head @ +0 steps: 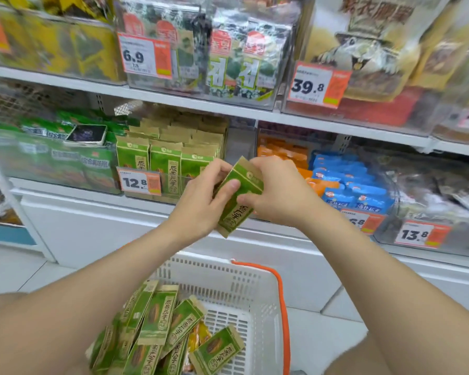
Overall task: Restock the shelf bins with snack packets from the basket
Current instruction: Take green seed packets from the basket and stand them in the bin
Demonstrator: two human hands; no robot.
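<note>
Bright, even shop light falls from overhead, with only soft shadows under the forearms and beneath each shelf point(190, 104). Glare streaks the clear bins point(201, 93) above the hands. The packet point(240, 196) between the hands and the price tags point(141, 182) just left of them read sharp. Far left and right of the hands, detail smears into blur, and shelf lines bow with wide-angle distortion.

A phone point(86, 134) lies face up on the green bags at the left of the middle shelf. Orange price tags point(140, 182) hang on the bin fronts — 12.8, 6.9 point(144, 56), 39.8 point(318, 85), 13.8 point(420, 234). Below them runs a white cabinet front point(98, 226), and pale floor tiles point(333, 331) lie underneath.
</note>
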